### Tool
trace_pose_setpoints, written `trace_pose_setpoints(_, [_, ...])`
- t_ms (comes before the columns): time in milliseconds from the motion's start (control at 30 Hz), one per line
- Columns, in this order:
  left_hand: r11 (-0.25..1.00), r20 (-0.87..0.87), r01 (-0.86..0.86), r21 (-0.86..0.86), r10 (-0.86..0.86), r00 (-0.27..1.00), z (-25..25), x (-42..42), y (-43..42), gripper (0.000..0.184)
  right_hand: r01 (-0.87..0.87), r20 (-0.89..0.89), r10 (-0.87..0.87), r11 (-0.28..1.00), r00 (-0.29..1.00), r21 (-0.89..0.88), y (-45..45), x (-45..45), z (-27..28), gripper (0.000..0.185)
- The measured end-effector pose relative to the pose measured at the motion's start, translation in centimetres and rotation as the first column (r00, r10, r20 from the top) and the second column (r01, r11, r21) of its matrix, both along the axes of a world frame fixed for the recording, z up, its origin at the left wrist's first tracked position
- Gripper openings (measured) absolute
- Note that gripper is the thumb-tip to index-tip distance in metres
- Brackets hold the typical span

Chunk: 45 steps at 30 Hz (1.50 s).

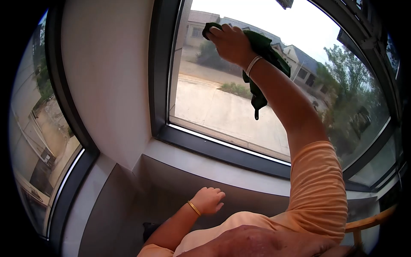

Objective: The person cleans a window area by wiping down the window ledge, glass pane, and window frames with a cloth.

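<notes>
Raised high against the window pane (pixel 222 103), my right hand (pixel 233 45) is closed on a dark green cloth (pixel 269 53). Part of the cloth bunches at my fingertips, and the rest hangs behind my wrist and forearm, with a small loop at its lowest corner. A pale bracelet circles that wrist. My left hand (pixel 208 200) is low in front of my body, near the sill, its fingers curled in and nothing visible in them. A gold-coloured bangle (pixel 194 208) is on the left wrist.
A dark window frame (pixel 222 150) surrounds the pane, with a light sill (pixel 205 169) below. To the left are a pale wall pillar (pixel 107 73) and a second window (pixel 38 128). A wooden rail (pixel 371 219) stands at the lower right.
</notes>
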<state>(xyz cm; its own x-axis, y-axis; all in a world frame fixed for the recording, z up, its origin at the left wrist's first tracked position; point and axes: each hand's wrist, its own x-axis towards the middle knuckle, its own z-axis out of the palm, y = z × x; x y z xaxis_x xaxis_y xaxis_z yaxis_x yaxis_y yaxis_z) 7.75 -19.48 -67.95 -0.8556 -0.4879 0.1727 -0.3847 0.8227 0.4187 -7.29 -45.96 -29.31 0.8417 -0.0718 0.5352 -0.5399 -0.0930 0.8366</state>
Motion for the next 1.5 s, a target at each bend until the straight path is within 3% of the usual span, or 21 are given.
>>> trace_pose_setpoints(133, [1.0, -0.024, -0.015, -0.01, 0.015, 1.0, 0.4, 0.1, 0.3, 0.028, 0.112, -0.281, -0.034, 0.957, 0.959, 0.267, 2.0, -2.8, -9.7, 0.007])
trace_pose_setpoints(200, [0.999, -0.044, -0.026, -0.019, 0.025, 0.999, 0.7, 0.5, 0.4, 0.028, 0.162, -0.288, -0.089, 0.957, 0.953, 0.24, 2.1, -4.4, -9.8, 0.014])
trace_pose_setpoints(267, [0.999, -0.074, -0.031, -0.028, 0.029, 0.997, 0.7, 1.0, 0.6, 0.029, 0.206, -0.209, -0.187, 0.976, 0.96, 0.073, 3.3, -5.0, -5.7, 0.025])
trace_pose_setpoints(333, [0.999, -0.071, -0.044, -0.01, 0.043, 0.997, 0.4, 1.6, 0.7, 0.029, 0.195, 0.031, -0.194, 0.981, 0.981, -0.024, 3.7, -5.4, -0.1, 0.031])
trace_pose_setpoints(367, [0.999, -0.061, -0.048, -0.005, 0.048, 0.997, 0.2, 1.8, 0.7, 0.029, 0.297, 0.107, -0.285, 0.947, 0.952, -0.119, 2.9, -6.0, 2.8, 0.041])
trace_pose_setpoints(400, [0.998, -0.058, -0.059, 0.007, 0.059, 0.997, -0.1, 2.1, 0.7, 0.029, 0.366, 0.204, -0.335, 0.92, 0.92, -0.138, 3.4, -5.1, 5.5, 0.036])
trace_pose_setpoints(500, [0.996, 0.014, -0.083, 0.016, 0.083, 0.996, -0.7, 2.3, 0.4, 0.027, 0.237, 0.356, -0.162, 0.955, 0.92, -0.179, 2.3, -1.6, 12.0, 0.03])
trace_pose_setpoints(567, [0.999, 0.076, -0.051, 0.017, 0.049, 0.996, -1.0, 2.0, 0.3, 0.025, 0.118, 0.378, -0.017, 0.962, 0.926, -0.246, 0.1, 0.8, 12.6, 0.03])
trace_pose_setpoints(600, [0.998, 0.078, -0.061, 0.029, 0.059, 0.995, -1.0, 1.9, 0.3, 0.025, 0.055, 0.307, 0.041, 0.953, 0.951, -0.298, -0.9, 2.3, 11.8, 0.029])
trace_pose_setpoints(667, [0.998, 0.035, -0.06, 0.022, 0.06, 0.998, -0.7, 1.6, 0.2, 0.024, 0.147, 0.226, -0.097, 0.965, 0.969, -0.216, -2.0, 5.0, 8.8, 0.028])
trace_pose_setpoints(733, [0.997, 0.034, -0.075, 0.021, 0.074, 0.997, -0.6, 1.3, 0.1, 0.024, 0.246, 0.133, -0.243, 0.969, 0.961, -0.009, -1.8, 7.8, 5.2, 0.026])
trace_pose_setpoints(800, [0.997, 0.038, -0.078, 0.023, 0.077, 0.996, -0.4, 1.1, 0.1, 0.025, 0.016, 0.044, -0.016, 1.0, 0.999, -0.008, -4.2, 8.2, 0.4, 0.022])
trace_pose_setpoints(867, [0.996, 0.054, -0.084, 0.001, 0.084, 0.995, -0.4, 0.7, 0.2, 0.025, -0.061, -0.077, 0.062, 0.998, 0.995, 0.015, -5.8, 8.4, -4.3, 0.021])
trace_pose_setpoints(933, [0.996, 0.033, -0.092, -0.004, 0.092, 0.995, -0.4, 0.4, 0.4, 0.023, -0.207, 0.069, 0.196, 0.941, 0.978, 0.267, -7.1, 8.9, -8.9, 0.023])
trace_pose_setpoints(1000, [0.996, 0.042, -0.088, -0.002, 0.088, 0.995, 0.0, -0.2, 0.8, 0.021, -0.228, 0.075, 0.216, 0.932, 0.974, 0.283, -7.4, 8.8, -12.3, 0.025])
trace_pose_setpoints(1067, [0.997, 0.032, -0.08, 0.0, 0.08, 0.996, 0.2, -0.7, 1.3, 0.021, -0.027, -0.163, 0.036, 0.998, 0.986, 0.057, -6.7, 8.3, -15.1, 0.028])
trace_pose_setpoints(1300, [0.997, 0.026, -0.069, -0.023, 0.07, 0.997, 0.5, -2.1, 3.5, 0.021, 0.018, -0.286, 0.079, 0.946, 0.955, 0.323, -4.3, 5.2, -28.2, 0.013])
trace_pose_setpoints(1500, [0.996, 0.084, -0.09, -0.022, 0.092, 0.992, 0.4, -1.5, 5.4, 0.022, 0.088, -0.37, 0.047, 0.936, 0.928, 0.34, 1.4, -2.4, -33.4, 0.004])
